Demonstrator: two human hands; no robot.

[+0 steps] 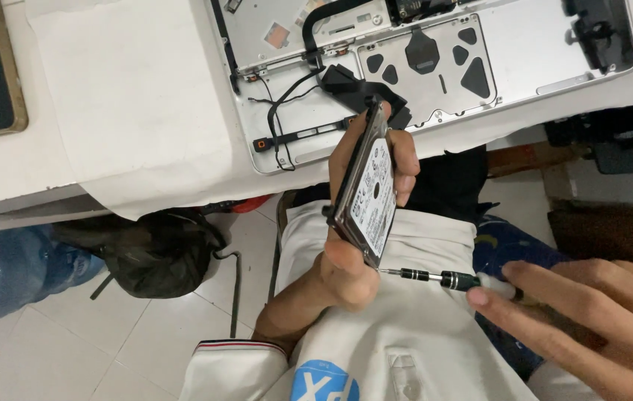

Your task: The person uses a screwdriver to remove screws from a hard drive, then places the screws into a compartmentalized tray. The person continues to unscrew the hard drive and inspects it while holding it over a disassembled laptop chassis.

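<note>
the left hand (357,223) is clamped on a hard drive (370,194), held edge-up below the opened laptop (435,59). the right hand (591,319) pinches a small screwdriver (435,278), its tip apparently touching the drive's lower edge.

Hard drive (370,194): thin rectangular slab, dark metal edge, white label face with a black round spot mid-face. Held on edge, long axis tilted, upper end away from the wrist, label facing right. Pinched between thumb at its lower end and fingers wrapped over the upper right side.

Screwdriver (435,278): slim, black handle with metal bands, thin silver shaft. Lies near horizontal, tip touching the drive's lower corner just beside the thumb; handle end sits under the fingertips to the right.
</note>
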